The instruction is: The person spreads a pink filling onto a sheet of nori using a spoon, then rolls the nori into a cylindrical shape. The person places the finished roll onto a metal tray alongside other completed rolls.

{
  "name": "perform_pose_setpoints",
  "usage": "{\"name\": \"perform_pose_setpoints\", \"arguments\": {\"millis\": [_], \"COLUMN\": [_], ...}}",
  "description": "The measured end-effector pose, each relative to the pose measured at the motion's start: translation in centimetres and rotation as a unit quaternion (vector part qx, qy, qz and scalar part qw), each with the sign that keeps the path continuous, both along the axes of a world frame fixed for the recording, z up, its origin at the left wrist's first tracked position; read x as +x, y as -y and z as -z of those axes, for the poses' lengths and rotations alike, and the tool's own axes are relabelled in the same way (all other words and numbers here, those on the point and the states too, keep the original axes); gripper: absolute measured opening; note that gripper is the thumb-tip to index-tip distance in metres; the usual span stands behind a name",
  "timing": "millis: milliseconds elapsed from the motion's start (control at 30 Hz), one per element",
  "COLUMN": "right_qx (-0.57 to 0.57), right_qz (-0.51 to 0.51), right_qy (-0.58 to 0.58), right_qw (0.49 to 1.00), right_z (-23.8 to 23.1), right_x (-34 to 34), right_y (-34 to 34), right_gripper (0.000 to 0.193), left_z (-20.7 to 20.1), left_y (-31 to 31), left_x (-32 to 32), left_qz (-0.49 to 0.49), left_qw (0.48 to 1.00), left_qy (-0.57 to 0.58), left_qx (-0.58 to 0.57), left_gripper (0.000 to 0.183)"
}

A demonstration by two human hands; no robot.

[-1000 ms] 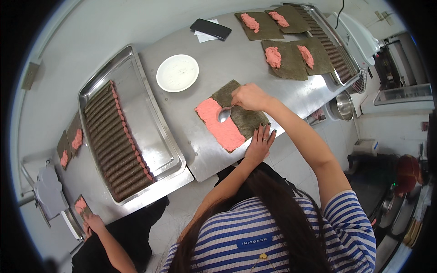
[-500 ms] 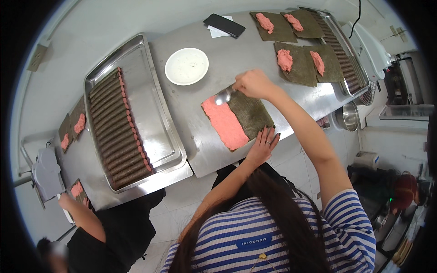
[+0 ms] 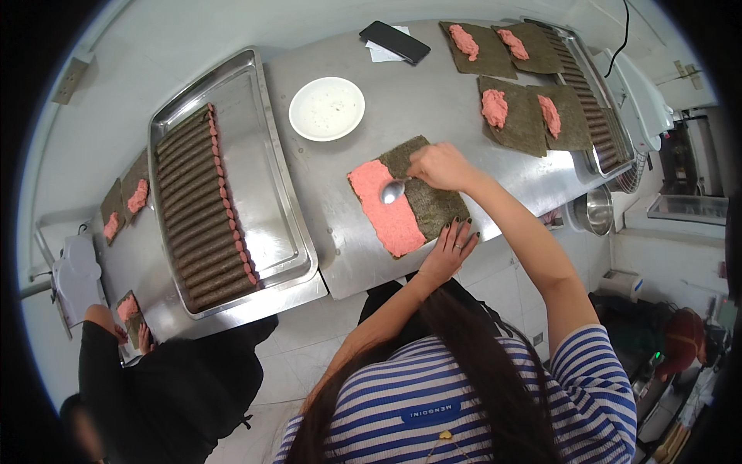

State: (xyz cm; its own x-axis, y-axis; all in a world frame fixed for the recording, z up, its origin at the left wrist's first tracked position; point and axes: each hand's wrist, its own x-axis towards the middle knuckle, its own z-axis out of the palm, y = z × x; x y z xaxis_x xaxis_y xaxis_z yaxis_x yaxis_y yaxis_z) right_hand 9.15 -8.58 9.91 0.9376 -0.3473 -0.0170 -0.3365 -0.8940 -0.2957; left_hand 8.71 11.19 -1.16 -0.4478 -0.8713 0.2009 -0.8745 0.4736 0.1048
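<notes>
A dark green seaweed sheet [image 3: 433, 203] lies on the steel table before me, its left half coated with pink paste [image 3: 396, 220]. My right hand [image 3: 439, 165] is closed on the handle of a metal spoon [image 3: 392, 192]. The spoon's bowl rests against the paste near the coating's right edge. My left hand [image 3: 450, 251] lies with fingers stretched out on the sheet's near right corner and the table edge. Beyond the sheet stands a white bowl [image 3: 326, 108] with some pale residue or liquid in it.
A steel tray [image 3: 282, 224] of lined-up seaweed rolls [image 3: 202, 224] is at left, another tray [image 3: 610, 147] of rolls at far right. Several seaweed sheets [image 3: 495, 139] with paste lumps lie back right. A phone [image 3: 396, 42] lies on paper. A co-worker in black [image 3: 185, 387] works at lower left.
My right hand and the spoon have moved nearer along the paste, from its far end toward the middle. My left hand stays on the corner. The co-worker's arm at left has shifted.
</notes>
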Motion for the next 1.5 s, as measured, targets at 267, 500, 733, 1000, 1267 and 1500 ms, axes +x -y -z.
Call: {"name": "perform_pose_setpoints", "arguments": {"millis": [267,500,733,1000,1267,1500], "right_qx": [-0.066,0.015,0.019,-0.059,-0.034,0.063], "right_qz": [0.082,-0.051,-0.017,0.103,0.097,-0.002], "right_qy": [0.057,-0.046,-0.007,0.047,0.016,-0.044], "right_qw": [0.993,0.998,1.0,0.992,0.995,0.997], "right_z": [0.2,-2.5,0.4,1.0,-0.5,-2.1], "right_x": [3.4,-0.1,0.4,3.5,1.0,-0.5], "right_y": [3.5,-1.4,-0.8,2.9,-0.6,-1.8], "right_gripper": [0.01,0.011,0.012,0.014,0.018,0.017], "left_z": [0.1,-0.1,0.1,-0.1,-0.4,-0.9], "left_y": [0.2,0.2,0.1,0.1,0.2,0.2], "left_x": [-0.3,-0.2,-0.3,-0.3,0.0,0.3], "left_qz": [0.004,0.001,-0.002,0.007,0.009,0.01], "left_qw": [1.0,1.0,1.0,1.0,1.0,1.0], "left_qy": [0.011,0.017,0.001,-0.019,-0.001,-0.008], "left_qx": [0.013,0.005,-0.002,0.013,0.017,0.013], "left_gripper": [0.09,0.087,0.089,0.092,0.093,0.089]}}
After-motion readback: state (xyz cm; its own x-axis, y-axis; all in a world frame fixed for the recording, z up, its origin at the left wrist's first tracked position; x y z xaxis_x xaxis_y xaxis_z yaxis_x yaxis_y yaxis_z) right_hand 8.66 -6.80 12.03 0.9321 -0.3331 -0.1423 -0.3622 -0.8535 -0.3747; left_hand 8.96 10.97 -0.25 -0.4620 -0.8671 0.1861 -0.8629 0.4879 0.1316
